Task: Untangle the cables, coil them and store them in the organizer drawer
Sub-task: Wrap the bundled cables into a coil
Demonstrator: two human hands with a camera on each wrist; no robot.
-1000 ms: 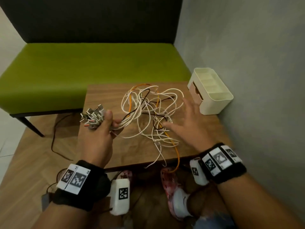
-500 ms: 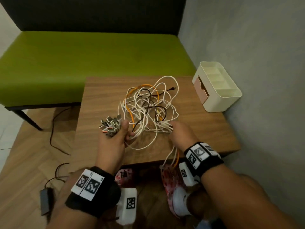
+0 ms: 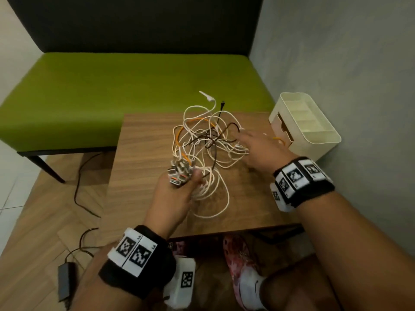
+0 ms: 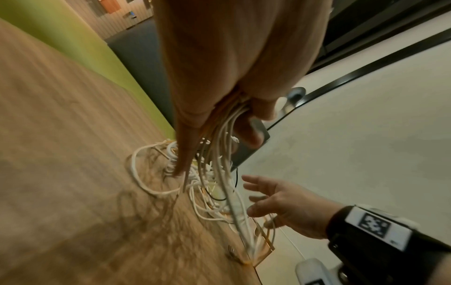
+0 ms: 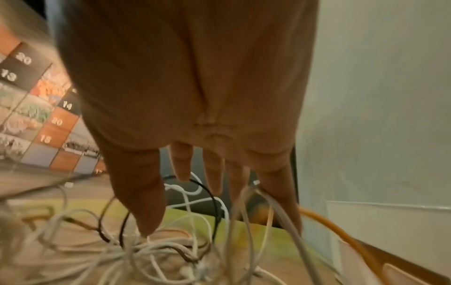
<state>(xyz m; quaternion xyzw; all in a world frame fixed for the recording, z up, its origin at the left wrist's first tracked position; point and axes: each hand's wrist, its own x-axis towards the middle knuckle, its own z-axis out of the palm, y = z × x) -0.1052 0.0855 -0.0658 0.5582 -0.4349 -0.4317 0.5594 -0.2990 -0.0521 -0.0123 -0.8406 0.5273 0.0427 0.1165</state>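
A tangle of white, orange and dark cables (image 3: 206,142) lies on the small wooden table (image 3: 139,176). My left hand (image 3: 177,198) grips a bunch of cable plugs (image 3: 179,173) above the table's middle; the cords hang from its fist (image 4: 227,135) down to the heap. My right hand (image 3: 256,149) reaches into the right side of the tangle with its fingers (image 5: 214,173) spread and straight, and white cords run between them. The cream organizer (image 3: 314,131) stands at the table's right rear corner, its drawer front (image 3: 284,129) facing the cables. An orange cable (image 5: 341,231) ends near it.
A green bench (image 3: 134,86) runs behind the table, and a grey wall (image 3: 359,63) closes the right side. A black power adapter (image 3: 65,279) and its lead lie on the wooden floor at the left. My feet (image 3: 242,272) are under the table's front edge.
My right hand let go of the cords at the table's front edge and moved up to the right of the tangle, now spread. My left hand carried the plug bunch toward the middle.
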